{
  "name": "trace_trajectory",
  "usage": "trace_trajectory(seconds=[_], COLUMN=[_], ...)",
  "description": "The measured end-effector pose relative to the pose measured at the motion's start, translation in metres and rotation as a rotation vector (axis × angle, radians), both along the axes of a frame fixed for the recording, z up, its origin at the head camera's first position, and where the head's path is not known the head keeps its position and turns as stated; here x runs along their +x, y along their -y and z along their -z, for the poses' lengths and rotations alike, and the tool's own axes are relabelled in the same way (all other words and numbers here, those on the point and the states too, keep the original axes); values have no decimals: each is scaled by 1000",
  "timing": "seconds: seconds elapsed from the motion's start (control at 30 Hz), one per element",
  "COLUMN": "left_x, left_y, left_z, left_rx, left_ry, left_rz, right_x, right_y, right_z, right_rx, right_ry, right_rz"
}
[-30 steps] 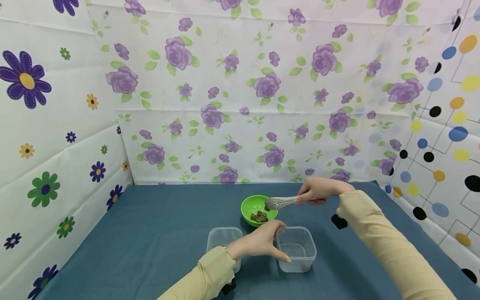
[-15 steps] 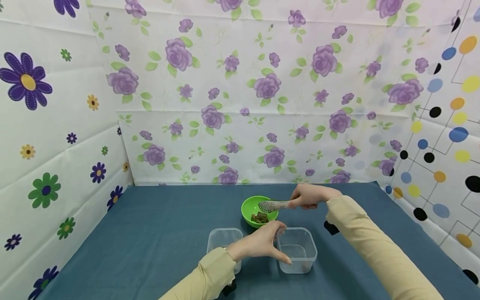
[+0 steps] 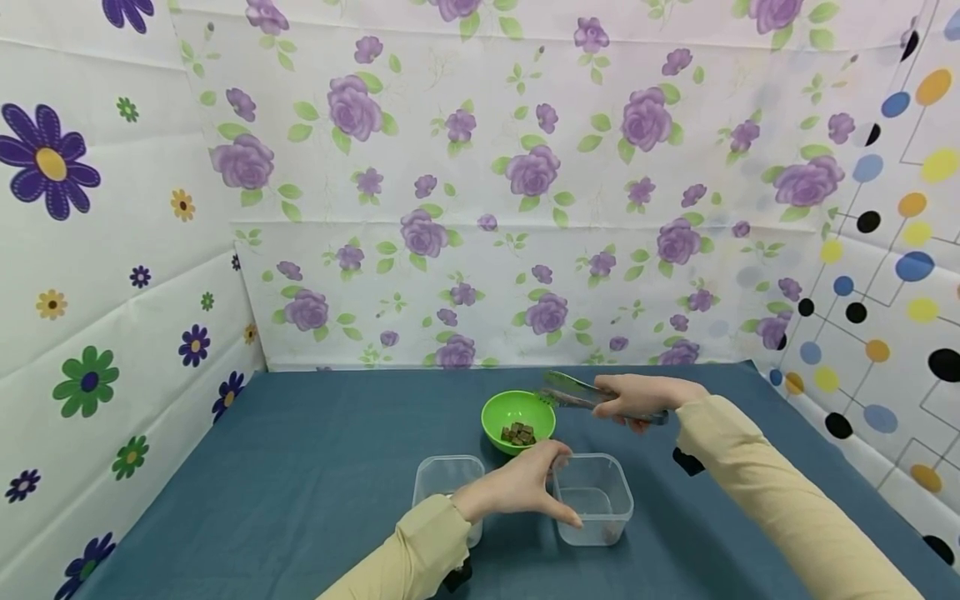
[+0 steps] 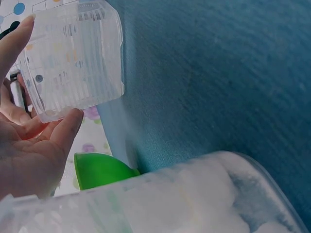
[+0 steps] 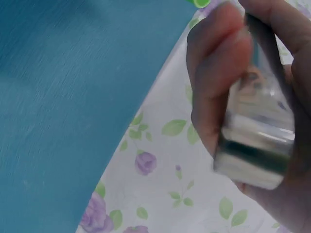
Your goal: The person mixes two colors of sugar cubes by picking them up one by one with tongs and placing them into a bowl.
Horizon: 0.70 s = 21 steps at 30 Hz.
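My right hand point(image 3: 637, 398) holds metal tongs point(image 3: 573, 402), whose arms stand spread at the right rim of a green bowl point(image 3: 495, 412). Several brown cubes point(image 3: 517, 433) lie in the bowl; I see nothing between the tongs' tips. In the right wrist view, the fingers curl round the tongs' shiny rear end point(image 5: 257, 131). My left hand point(image 3: 521, 483) grips the left side of a clear plastic container point(image 3: 596, 504), thumb near its front corner and fingers near its back corner. The left wrist view shows thumb and fingertips against that container point(image 4: 73, 58).
A second clear container point(image 3: 450, 471) stands left of my left hand, partly behind the forearm; in the left wrist view it holds white, fluffy-looking stuff point(image 4: 204, 184). Blue cloth point(image 3: 337, 475) covers the table. Patterned sheets point(image 3: 480, 167) close off the back and sides.
The tongs were closed over the bowl, with a brown piece at their tips one second ago. Now they are spread and have shifted right and up. My left hand stays put.
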State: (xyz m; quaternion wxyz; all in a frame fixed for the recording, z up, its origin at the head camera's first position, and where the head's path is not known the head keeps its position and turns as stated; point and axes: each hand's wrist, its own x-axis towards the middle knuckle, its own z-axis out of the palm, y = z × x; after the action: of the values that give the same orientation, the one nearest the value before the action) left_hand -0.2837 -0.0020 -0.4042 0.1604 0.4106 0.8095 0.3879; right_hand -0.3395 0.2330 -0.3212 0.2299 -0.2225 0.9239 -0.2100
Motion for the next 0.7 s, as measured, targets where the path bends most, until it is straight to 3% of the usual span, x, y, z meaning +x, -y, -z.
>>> trace_trajectory(seconds=[0.27,0.43,0.7], left_x=[-1,0,0], left_y=[0,-1,-1], left_z=[1,1,1], left_rx=[-4,-4,3], left_ry=[-5,8,5], left_rz=[-1,-5,-3], right_x=[7,13,28], right_y=[-12,-16,-19], right_z=[-4,-7,-28], right_rx=[19,48,131], right_ry=[-36,-155,-219], right_rz=[7,-7,0])
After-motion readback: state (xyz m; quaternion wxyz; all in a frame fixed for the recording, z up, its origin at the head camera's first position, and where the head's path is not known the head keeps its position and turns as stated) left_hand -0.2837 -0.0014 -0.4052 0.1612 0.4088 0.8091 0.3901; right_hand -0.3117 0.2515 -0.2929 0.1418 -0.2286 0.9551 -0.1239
